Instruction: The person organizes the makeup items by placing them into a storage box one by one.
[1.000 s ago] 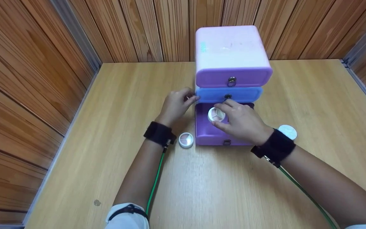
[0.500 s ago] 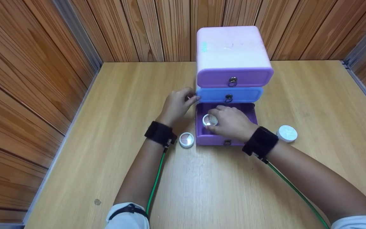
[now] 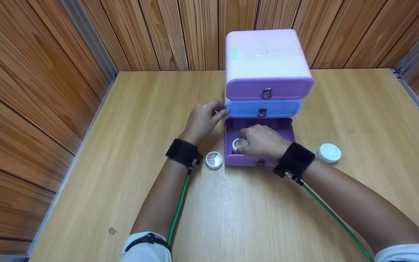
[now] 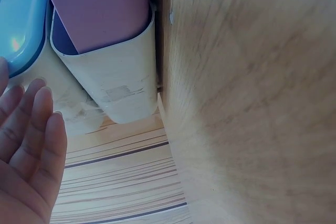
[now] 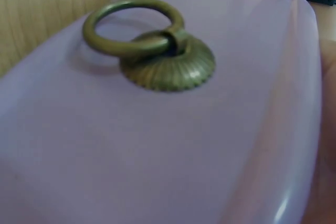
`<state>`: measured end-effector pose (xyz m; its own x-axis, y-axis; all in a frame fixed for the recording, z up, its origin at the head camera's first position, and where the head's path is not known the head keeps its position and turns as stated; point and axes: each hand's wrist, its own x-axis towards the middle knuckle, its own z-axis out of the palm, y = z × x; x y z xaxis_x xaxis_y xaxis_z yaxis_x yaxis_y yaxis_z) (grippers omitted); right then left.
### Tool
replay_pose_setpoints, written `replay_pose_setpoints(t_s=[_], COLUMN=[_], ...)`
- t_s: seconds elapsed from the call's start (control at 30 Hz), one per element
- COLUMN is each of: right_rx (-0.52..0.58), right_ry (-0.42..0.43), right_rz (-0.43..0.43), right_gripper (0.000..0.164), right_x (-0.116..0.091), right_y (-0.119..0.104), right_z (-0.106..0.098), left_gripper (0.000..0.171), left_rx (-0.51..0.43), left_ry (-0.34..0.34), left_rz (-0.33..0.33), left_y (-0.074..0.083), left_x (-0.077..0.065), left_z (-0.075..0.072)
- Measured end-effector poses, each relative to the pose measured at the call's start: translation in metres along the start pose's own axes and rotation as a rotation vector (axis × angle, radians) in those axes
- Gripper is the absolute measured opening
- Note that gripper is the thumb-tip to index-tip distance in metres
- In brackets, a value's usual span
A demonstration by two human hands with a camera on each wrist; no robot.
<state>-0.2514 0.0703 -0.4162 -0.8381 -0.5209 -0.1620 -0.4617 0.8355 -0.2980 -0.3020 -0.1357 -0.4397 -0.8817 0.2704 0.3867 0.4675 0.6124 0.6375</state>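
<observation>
In the head view my right hand (image 3: 264,141) is down inside the pulled-out bottom purple drawer (image 3: 233,160), pinching a small round white jar (image 3: 239,145) with a three-part pattern on top. The jar is tilted near the drawer's front left. My left hand (image 3: 203,120) is at the left side of the drawer unit (image 3: 267,54), its fingertips by the blue middle drawer (image 3: 278,108). In the left wrist view its fingers (image 4: 39,124) are extended beside the cabinet's white wall. The purple drawer front with its brass ring pull (image 5: 131,27) fills the right wrist view.
A similar round jar (image 3: 214,160) stands on the wooden table (image 3: 151,120) left of the open drawer. To the right, beside my right wrist, is a white round container (image 3: 328,153). Wood-panelled walls (image 3: 180,36) rise behind and at the sides.
My right hand has lowered the round jar into the bottom drawer, moving slightly left and toward the drawer's front. The left hand has stayed in place.
</observation>
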Motion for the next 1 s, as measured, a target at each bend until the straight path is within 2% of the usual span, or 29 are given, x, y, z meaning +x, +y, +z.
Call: replay_pose_setpoints(t_s=[0.2, 0.37, 0.57, 0.83, 1.0], right_rx=[0.034, 0.042, 0.04, 0.043, 0.043], right_ry=[-0.082, -0.157, -0.23, -0.259, -0.275], right_rz=[0.027, 0.049, 0.087, 0.101, 0.105], right_gripper=[0.026, 0.028, 0.028, 0.034, 0.03], right_x=[0.002, 0.006, 0.011, 0.015, 0.017], right_y=[-0.001, 0.001, 0.002, 0.002, 0.002], right_z=[-0.002, -0.002, -0.001, 0.003, 0.004], left_gripper=[0.027, 0.027, 0.027, 0.026, 0.024], left_rx=[-0.002, 0.001, -0.007, 0.0, -0.015], left_ry=[0.004, 0.011, 0.003, 0.014, 0.014], left_rz=[0.013, 0.035, 0.017, 0.022, 0.026], left_y=[-0.001, -0.001, 0.001, 0.001, -0.001], left_x=[-0.001, -0.001, -0.001, -0.001, -0.001], left_z=[0.0, 0.0, 0.0, 0.0, 0.001])
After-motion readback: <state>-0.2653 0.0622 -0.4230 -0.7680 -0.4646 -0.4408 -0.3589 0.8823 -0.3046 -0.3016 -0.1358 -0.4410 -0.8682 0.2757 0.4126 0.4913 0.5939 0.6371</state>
